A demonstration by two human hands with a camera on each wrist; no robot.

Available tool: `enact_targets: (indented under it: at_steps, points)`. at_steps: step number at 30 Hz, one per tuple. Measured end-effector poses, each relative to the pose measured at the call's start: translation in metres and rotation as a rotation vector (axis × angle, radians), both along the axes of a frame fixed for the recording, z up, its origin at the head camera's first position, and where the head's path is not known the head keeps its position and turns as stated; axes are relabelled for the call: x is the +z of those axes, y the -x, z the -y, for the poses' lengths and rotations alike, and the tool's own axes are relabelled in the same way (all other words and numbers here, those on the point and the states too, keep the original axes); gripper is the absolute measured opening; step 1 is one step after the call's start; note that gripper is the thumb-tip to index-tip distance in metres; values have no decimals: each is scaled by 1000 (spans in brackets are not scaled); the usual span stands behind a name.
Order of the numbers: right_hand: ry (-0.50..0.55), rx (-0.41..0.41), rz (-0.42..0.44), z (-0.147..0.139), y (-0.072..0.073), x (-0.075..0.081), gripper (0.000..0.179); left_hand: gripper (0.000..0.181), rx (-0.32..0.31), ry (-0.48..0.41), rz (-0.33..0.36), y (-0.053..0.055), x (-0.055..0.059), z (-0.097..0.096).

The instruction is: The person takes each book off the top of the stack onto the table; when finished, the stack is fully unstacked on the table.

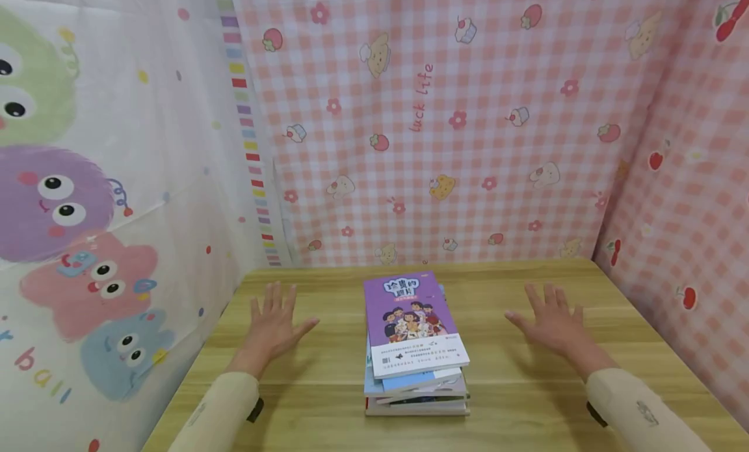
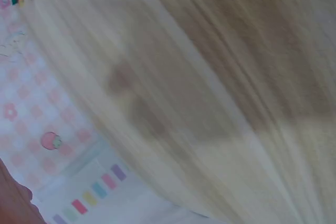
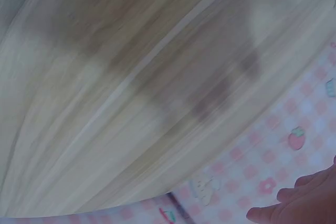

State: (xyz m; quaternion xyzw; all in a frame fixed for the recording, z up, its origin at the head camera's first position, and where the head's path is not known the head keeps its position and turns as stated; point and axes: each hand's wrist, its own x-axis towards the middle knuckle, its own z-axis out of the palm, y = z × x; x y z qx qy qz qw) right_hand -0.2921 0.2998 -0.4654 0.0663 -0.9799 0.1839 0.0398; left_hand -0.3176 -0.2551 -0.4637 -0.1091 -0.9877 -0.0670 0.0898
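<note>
A stack of several books stands in the middle of the wooden table, topped by a purple and white book (image 1: 412, 322) with cartoon children on its cover. Left of the stack, my left hand (image 1: 273, 325) is spread with fingers straight, holding nothing. On the other side, my right hand (image 1: 552, 325) is spread likewise, apart from the books. In the left wrist view only an edge of the left hand (image 2: 16, 200) shows at the lower left corner. The right wrist view has part of the right hand (image 3: 304, 200) at its lower right.
The wooden table (image 1: 322, 387) reaches back to a pink checked curtain (image 1: 421, 179). A white cloth with cartoon figures (image 1: 175, 146) hangs at the left, and another checked cloth (image 1: 690, 231) hangs at the right. Under the top book, a light blue book (image 1: 421, 380) sticks out.
</note>
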Motion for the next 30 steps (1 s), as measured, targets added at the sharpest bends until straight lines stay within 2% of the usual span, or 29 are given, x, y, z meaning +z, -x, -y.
enact_targets:
  at_steps: [8, 17, 21, 30]
  points:
    - [69, 31, -17, 23, -5, 8, 92, 97, -31, -75, -4, 1, 10, -21]
    - [119, 73, -50, 42, -14, 8, 85, 94, -43, -139, 13, -6, 14, -44]
    - [117, 87, -78, 50, -18, 8, 83, 97, -47, -143, 29, -9, 15, -50]
    - [137, 111, -100, 62, -28, 8, 79, 95, -43, -215, 71, -15, 18, -61]
